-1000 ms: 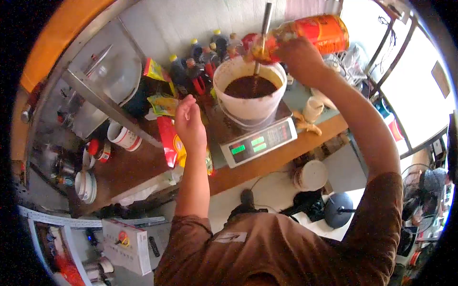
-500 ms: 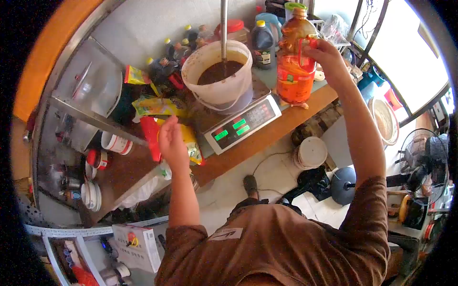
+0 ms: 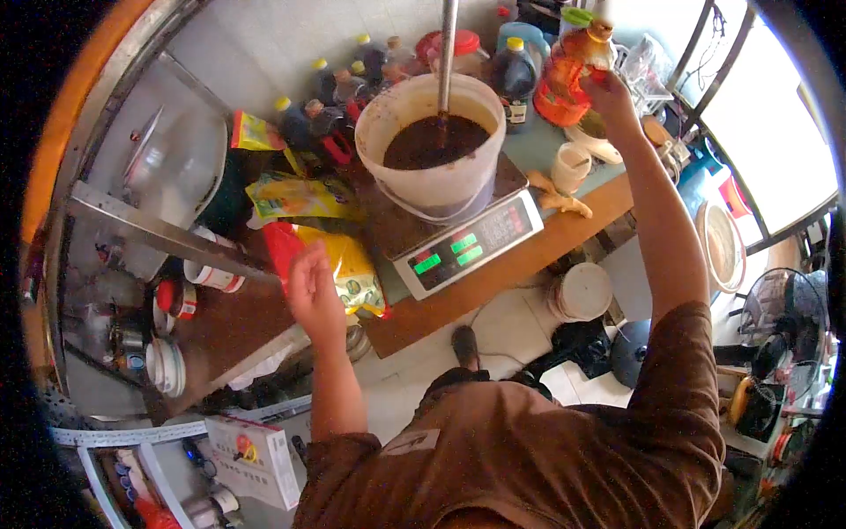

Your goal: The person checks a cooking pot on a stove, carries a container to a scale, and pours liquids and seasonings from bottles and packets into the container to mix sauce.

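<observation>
My right hand grips the handle of a large bottle of orange-red liquid, which stands upright or nearly so at the back right of the counter. My left hand, fingers apart and holding nothing, is over the edge of a red and yellow bag. Between them a white bucket of dark brown contents sits on a digital scale with lit green displays. A metal rod stands in the bucket.
Several dark bottles with yellow caps line the wall behind the bucket. Beside the scale are ginger-like roots and a beige cup. A metal shelf post crosses the left side. A lidded bucket is on the floor.
The bottle was tilted over the bucket, then came upright to the right; now it is farther back on the counter, still in my right hand. My left hand has lowered to the bag.
</observation>
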{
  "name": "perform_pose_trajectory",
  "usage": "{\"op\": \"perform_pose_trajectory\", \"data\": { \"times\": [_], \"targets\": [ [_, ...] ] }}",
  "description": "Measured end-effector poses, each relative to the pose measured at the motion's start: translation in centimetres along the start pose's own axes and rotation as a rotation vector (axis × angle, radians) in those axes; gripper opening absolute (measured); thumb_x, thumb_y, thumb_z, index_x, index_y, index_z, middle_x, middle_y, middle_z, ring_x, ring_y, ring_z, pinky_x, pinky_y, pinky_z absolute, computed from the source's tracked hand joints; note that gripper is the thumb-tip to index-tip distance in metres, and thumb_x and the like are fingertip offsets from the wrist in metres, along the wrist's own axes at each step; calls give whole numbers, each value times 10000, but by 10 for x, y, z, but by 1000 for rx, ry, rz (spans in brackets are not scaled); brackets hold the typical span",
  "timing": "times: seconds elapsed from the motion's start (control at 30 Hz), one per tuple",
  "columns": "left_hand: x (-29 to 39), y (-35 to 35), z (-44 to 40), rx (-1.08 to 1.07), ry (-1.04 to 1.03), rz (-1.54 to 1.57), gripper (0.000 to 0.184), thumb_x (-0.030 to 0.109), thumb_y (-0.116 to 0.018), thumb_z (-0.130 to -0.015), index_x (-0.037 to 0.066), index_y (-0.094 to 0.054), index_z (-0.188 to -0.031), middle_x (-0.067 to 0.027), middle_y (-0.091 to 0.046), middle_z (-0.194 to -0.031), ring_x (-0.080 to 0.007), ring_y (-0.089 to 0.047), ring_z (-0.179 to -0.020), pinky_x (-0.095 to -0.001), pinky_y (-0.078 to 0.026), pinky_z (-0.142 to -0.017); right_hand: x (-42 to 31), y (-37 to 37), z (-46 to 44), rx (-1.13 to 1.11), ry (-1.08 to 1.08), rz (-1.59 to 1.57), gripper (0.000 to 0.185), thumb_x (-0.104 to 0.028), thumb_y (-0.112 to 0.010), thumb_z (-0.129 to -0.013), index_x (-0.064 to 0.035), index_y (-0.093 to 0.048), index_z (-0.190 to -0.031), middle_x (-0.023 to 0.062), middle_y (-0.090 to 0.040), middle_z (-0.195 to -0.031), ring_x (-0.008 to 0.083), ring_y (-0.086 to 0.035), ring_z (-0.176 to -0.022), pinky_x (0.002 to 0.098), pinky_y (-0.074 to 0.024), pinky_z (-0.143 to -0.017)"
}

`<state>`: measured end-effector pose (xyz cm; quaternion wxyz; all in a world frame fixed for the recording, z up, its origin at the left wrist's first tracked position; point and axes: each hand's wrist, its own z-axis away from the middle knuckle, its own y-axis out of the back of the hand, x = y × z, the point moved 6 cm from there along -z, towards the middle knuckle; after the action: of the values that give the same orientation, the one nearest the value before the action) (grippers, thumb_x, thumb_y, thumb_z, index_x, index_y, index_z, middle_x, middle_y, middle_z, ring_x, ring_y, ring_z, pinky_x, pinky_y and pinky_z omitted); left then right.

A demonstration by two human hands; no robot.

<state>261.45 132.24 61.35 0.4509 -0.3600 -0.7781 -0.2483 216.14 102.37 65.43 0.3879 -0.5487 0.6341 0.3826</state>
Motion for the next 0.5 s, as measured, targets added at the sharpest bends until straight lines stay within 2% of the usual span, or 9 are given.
{"op": "perform_pose_trajectory", "data": {
  "times": [0.07, 0.13, 0.2, 0.23, 0.27, 0.33, 0.4, 0.47, 0.5],
  "targets": [
    [-3, 6, -4, 17, -16, -30, 138, 3, -523, -874, -19, -572, -1001, -126, -586, -1114, -187, -557, -1031, -307, -432, -913, 16, -6, -7, 23, -4, 235, 240, -159, -606, -837, -16, -595, -1030, 31, -617, -881, 102, -538, -799, 253, -444, -728],
    [-10, 10, -7, 24, 74, -31, 131, 6, -524, -872, -16, -571, -992, -129, -589, -1109, -192, -559, -1027, -311, -434, -911, 39, -12, -12, 63, 3, 164, 206, -139, -592, -839, -20, -602, -1008, 29, -614, -855, 99, -535, -764, 256, -449, -695],
    [-9, 9, -10, 7, 32, -83, 127, -2, -520, -870, -13, -569, -986, -130, -588, -1107, -197, -560, -1023, -318, -438, -911, 55, -15, -14, 58, -113, 73, 187, -119, -583, -841, -22, -603, -999, 24, -611, -843, 97, -536, -753, 260, -451, -685],
    [-12, 8, -11, 4, 47, -69, 127, -5, -519, -869, -11, -568, -986, -132, -589, -1107, -201, -560, -1023, -324, -437, -913, 63, -12, -13, 124, -172, 223, 182, -110, -585, -834, -31, -605, -997, 19, -605, -829, 98, -541, -748, 264, -454, -664],
    [-15, 8, -12, 3, 65, -58, 128, -8, -518, -868, -10, -568, -985, -133, -589, -1106, -204, -560, -1022, -329, -437, -915, 65, -14, -11, 131, -207, 222, 222, -112, -594, -825, -36, -606, -1033, 21, -617, -852, 98, -551, -748, 258, -457, -666],
    [-13, 7, -18, -25, -7, -137, 172, 49, -520, -887, -8, -567, -1043, -118, -592, -1100, -193, -563, -1020, -331, -446, -909, 103, -13, -22, 146, -88, 175, 255, -124, -602, -820, -29, -608, -1056, 25, -630, -880, 94, -553, -756, 253, -457, -679],
    [-12, 0, -27, -45, 38, -93, 176, 50, -527, -889, -2, -571, -1050, -115, -595, -1100, -186, -562, -1023, -319, -438, -918, 115, -20, -20, 10, -275, 235, 273, -141, -612, -814, -37, -616, -1066, 22, -639, -910, 94, -559, -792, 255, -455, -707],
    [-3, -13, -47, -58, 14, -59, 193, 67, -548, -888, -2, -563, -1068, -121, -587, -1122, -193, -555, -1045, -318, -434, -920, 160, -24, -29, -85, -253, -31, 259, -148, -607, -808, -53, -628, -1048, 13, -637, -909, 94, -559, -809, 257, -453, -717],
    [2, -24, -59, -26, 30, 20, 200, 72, -549, -887, -3, -556, -1072, -124, -575, -1144, -203, -556, -1050, -327, -444, -909, 178, -20, -32, -76, -267, 33, 263, -147, -604, -806, -55, -625, -1052, 8, -636, -907, 98, -560, -812, 263, -453, -724]
  ]
}}
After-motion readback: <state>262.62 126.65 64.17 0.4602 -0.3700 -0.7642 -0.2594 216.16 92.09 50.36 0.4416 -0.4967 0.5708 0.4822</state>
